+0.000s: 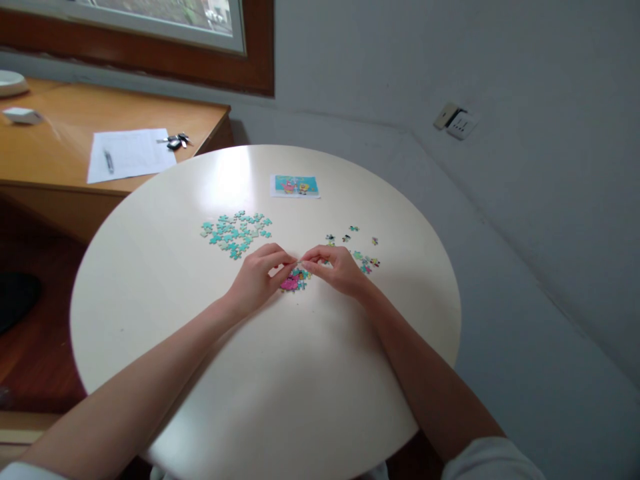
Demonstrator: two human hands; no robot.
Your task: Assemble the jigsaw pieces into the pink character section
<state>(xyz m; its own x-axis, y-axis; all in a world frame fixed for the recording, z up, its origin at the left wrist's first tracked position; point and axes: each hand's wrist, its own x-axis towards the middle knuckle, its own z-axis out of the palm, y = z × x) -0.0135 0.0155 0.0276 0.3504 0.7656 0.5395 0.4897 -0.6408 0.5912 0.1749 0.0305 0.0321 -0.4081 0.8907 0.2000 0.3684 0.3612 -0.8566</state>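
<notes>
Above a small joined patch of jigsaw puzzle (291, 283), pink and teal, my two hands meet fingertip to fingertip. My left hand (261, 275) is closed in a pinch, and my right hand (338, 268) pinches from the other side. Between the fingertips is a tiny pale jigsaw piece (300, 262), mostly hidden; both hands seem to grip it. Loose teal jigsaw pieces (237, 232) lie spread to the left of my left hand. Several mixed-colour jigsaw pieces (361, 257) lie scattered beyond and to the right of my right hand.
A small picture card (295, 187) with cartoon figures lies at the far side of the round white table (240, 400). Behind left, a wooden desk (60, 143) carries a paper sheet (133, 155), a pen (109, 161) and keys (176, 141). A wall (500, 220) stands close on the right.
</notes>
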